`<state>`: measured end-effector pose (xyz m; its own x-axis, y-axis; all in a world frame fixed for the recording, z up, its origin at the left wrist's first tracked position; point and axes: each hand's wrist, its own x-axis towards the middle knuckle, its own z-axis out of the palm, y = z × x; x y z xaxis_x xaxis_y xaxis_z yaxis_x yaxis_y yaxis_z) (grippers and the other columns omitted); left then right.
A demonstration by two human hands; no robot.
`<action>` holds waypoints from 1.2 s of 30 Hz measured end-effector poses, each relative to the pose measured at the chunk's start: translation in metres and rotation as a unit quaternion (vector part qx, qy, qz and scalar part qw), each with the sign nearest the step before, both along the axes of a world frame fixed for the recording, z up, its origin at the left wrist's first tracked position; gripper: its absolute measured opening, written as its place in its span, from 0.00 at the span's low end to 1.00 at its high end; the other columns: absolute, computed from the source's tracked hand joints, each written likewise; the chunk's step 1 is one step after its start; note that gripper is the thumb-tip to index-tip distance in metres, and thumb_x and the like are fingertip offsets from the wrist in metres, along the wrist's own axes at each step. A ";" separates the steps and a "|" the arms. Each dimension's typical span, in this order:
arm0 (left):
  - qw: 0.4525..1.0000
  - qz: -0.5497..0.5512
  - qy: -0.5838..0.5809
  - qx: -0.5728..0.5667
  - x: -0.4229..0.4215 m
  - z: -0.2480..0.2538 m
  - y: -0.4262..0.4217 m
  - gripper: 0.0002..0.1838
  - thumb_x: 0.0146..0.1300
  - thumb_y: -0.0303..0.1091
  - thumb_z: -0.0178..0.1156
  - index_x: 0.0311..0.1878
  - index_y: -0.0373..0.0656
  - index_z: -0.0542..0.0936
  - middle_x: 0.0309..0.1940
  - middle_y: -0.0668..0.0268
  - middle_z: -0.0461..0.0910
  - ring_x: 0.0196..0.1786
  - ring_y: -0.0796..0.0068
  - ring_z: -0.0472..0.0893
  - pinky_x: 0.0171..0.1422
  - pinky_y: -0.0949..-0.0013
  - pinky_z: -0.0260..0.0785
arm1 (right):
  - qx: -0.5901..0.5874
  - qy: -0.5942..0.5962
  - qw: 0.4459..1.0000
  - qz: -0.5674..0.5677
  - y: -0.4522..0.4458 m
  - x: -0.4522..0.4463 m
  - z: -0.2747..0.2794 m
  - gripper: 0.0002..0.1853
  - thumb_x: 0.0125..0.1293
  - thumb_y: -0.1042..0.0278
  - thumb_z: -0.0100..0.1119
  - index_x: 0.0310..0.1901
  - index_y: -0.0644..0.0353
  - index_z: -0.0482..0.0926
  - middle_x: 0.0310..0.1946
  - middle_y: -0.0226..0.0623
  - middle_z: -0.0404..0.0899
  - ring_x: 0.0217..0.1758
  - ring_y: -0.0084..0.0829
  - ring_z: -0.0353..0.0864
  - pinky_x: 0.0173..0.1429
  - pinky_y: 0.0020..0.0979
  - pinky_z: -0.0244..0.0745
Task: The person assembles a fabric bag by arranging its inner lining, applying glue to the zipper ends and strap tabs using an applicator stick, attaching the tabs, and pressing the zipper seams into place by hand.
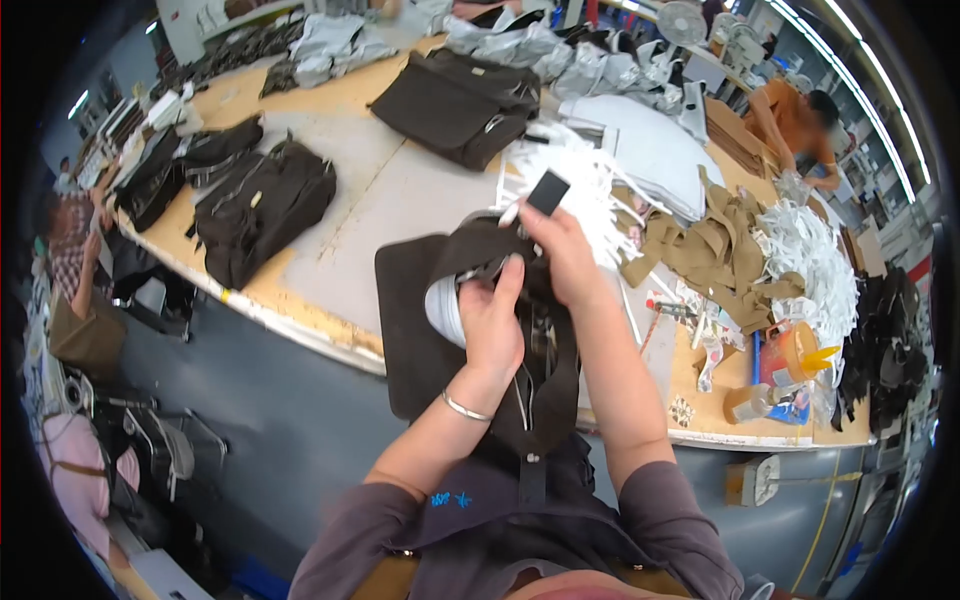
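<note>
Apron (490, 520): beside bag (410, 330)
Left hand (493, 325): pinching fabric (462, 248)
Right hand (566, 255): holding black tab (549, 192)
Fabric: could slip if pinch loosens

Grey floor (270, 370) is exposed along the counter's (365, 190) near edge and crossed by a yellow line (822, 520) near the right corner; the room is lit by strip lights (848, 70).
</note>
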<state>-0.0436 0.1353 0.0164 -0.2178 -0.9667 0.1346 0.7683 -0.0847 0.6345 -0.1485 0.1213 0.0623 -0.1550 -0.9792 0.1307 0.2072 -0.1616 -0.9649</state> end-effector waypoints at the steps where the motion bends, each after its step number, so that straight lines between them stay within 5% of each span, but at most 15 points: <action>1: 1.000 0.005 0.015 -0.026 -0.001 0.003 0.002 0.18 0.64 0.32 0.59 0.56 0.42 0.70 0.52 0.70 0.73 0.54 0.80 0.71 0.61 0.72 0.61 | -0.044 0.036 0.998 -0.016 0.001 0.006 0.000 0.15 0.65 0.61 0.52 0.44 0.65 0.76 0.42 0.35 0.79 0.44 0.25 0.76 0.54 0.28 0.69; 7: 0.998 -0.058 0.009 -0.015 0.005 -0.010 0.006 0.18 0.68 0.30 0.53 0.60 0.40 0.66 0.55 0.67 0.71 0.58 0.75 0.70 0.64 0.67 0.61 | -0.111 -0.019 0.993 0.038 0.017 0.026 -0.002 0.22 0.69 0.53 0.40 0.44 0.66 0.75 0.50 0.44 0.76 0.54 0.33 0.74 0.61 0.34 0.65; 16: 0.990 -0.126 0.013 -0.057 0.009 -0.025 0.016 0.19 0.68 0.31 0.53 0.60 0.42 0.66 0.55 0.67 0.71 0.57 0.75 0.71 0.61 0.67 0.66 | -0.210 0.002 0.977 -0.031 0.032 0.034 -0.027 0.24 0.74 0.46 0.29 0.42 0.59 0.68 0.45 0.45 0.73 0.51 0.35 0.71 0.58 0.37 0.65; 23: 0.980 -0.184 0.002 -0.078 0.019 -0.022 0.013 0.24 0.66 0.38 0.57 0.62 0.41 0.65 0.55 0.66 0.70 0.59 0.73 0.70 0.64 0.65 0.63 | -0.240 0.177 0.951 -0.082 0.038 0.028 -0.032 0.27 0.74 0.47 0.21 0.41 0.60 0.69 0.44 0.45 0.72 0.49 0.34 0.70 0.58 0.37 0.63; 26: 0.979 -0.188 0.037 -0.068 0.018 -0.014 0.011 0.20 0.65 0.31 0.57 0.60 0.41 0.68 0.54 0.67 0.71 0.58 0.73 0.70 0.65 0.66 0.60 | -0.213 0.169 0.959 -0.075 0.038 0.028 -0.036 0.29 0.74 0.46 0.19 0.41 0.61 0.70 0.45 0.43 0.72 0.50 0.35 0.70 0.60 0.37 0.62; 30: 0.978 -0.193 0.074 -0.028 0.016 -0.013 0.014 0.22 0.66 0.36 0.56 0.61 0.41 0.67 0.56 0.66 0.70 0.60 0.71 0.68 0.66 0.64 0.59 | -0.172 0.072 0.979 -0.087 0.039 0.033 -0.040 0.31 0.73 0.44 0.23 0.45 0.62 0.73 0.45 0.42 0.73 0.50 0.36 0.72 0.59 0.38 0.63; 36: 0.962 -0.256 0.068 -0.070 0.025 -0.016 0.007 0.24 0.69 0.42 0.51 0.64 0.42 0.63 0.60 0.66 0.67 0.62 0.70 0.67 0.68 0.62 0.56 | -0.248 0.193 0.941 -0.123 0.037 0.031 -0.047 0.26 0.74 0.50 0.29 0.48 0.63 0.73 0.45 0.43 0.74 0.52 0.36 0.72 0.60 0.38 0.63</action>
